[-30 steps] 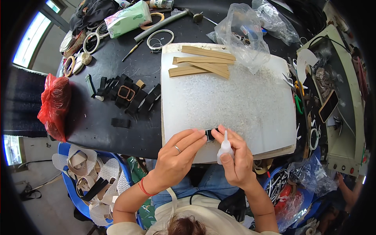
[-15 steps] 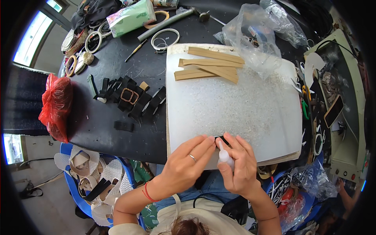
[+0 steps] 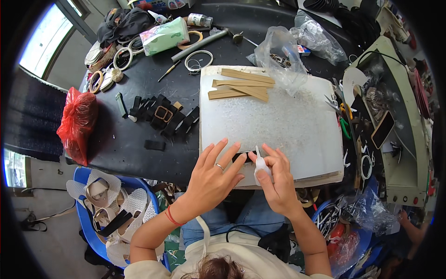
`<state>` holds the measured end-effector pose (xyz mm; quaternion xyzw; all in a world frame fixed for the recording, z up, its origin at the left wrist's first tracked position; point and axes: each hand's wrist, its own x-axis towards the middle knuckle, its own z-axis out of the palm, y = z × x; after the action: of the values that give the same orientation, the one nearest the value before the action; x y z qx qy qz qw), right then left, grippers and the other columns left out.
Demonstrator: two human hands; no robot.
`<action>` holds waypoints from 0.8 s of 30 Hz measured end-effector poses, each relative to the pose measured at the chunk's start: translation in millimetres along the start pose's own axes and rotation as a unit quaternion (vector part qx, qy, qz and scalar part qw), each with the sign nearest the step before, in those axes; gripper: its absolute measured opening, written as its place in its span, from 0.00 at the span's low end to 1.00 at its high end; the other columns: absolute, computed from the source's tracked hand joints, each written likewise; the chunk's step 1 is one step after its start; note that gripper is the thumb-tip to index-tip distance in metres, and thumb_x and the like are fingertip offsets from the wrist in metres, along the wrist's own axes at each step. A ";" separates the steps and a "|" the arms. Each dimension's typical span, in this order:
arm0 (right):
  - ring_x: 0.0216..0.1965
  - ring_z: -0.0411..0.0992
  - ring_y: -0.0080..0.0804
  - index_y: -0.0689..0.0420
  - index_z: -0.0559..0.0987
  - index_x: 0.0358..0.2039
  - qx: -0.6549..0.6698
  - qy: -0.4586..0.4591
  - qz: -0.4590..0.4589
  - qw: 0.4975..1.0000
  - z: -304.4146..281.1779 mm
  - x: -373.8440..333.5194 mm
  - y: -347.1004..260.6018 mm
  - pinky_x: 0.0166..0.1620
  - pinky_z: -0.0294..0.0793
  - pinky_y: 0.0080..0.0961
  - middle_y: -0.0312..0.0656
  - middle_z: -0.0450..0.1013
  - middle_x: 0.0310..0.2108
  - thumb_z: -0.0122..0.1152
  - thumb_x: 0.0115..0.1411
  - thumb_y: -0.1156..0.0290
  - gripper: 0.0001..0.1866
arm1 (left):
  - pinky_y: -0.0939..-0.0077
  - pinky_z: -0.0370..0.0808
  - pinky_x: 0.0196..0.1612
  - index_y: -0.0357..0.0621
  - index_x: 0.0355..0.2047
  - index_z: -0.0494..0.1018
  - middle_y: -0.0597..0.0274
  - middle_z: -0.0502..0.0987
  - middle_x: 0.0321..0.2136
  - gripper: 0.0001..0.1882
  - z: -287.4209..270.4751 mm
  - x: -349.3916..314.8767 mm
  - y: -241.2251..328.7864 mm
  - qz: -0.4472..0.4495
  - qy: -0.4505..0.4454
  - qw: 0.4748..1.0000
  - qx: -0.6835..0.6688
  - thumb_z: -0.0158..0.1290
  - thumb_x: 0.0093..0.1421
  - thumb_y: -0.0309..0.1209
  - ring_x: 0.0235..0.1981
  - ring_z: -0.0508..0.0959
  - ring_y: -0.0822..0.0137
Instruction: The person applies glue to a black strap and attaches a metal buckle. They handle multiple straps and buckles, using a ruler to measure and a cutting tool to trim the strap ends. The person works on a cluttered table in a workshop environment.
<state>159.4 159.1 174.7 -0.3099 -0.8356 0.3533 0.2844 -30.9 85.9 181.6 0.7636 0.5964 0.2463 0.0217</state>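
Observation:
My left hand [image 3: 210, 173] is open, its fingers spread over the near edge of the white board [image 3: 297, 130]. Under and beside its fingertips lies a small black strap piece [image 3: 241, 156], partly hidden by the fingers. My right hand [image 3: 280, 183] is closed around a small white squeeze bottle [image 3: 261, 170] with a thin nozzle pointing away from me. That nozzle stands just right of the black strap piece. At the board's far left lie several tan strips [image 3: 241, 83], some crossing each other. Left of the board sits a heap of black straps with a square buckle [image 3: 163, 114].
A red plastic bag [image 3: 78, 123] stands at the table's left end. Clear bags [image 3: 281, 56] and a metal rod [image 3: 200, 45] lie at the back. Scissors [image 3: 344, 109] and a phone [image 3: 383, 130] are on the right. Blue baskets [image 3: 83, 204] flank my legs.
My left hand has opened, its fingers spreading apart and shifting off the black strap piece. The right hand still grips the bottle, its nozzle now more upright. The whole view has shifted slightly.

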 end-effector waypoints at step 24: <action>0.62 0.62 0.45 0.61 0.68 0.42 0.068 -0.019 0.083 0.994 -4.5 1.6 -1.0 0.68 0.32 0.51 0.45 0.76 0.47 0.46 0.69 0.59 0.16 | 0.60 0.68 0.55 0.44 0.51 0.72 0.57 0.74 0.50 0.21 2.4 -0.8 -0.9 -0.019 0.038 0.997 -0.062 0.58 0.57 0.34 0.56 0.69 0.52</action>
<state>161.2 161.5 178.6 -0.3511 -0.7863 0.4378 0.2584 -30.8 86.1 178.9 0.7393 0.5950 0.3112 0.0512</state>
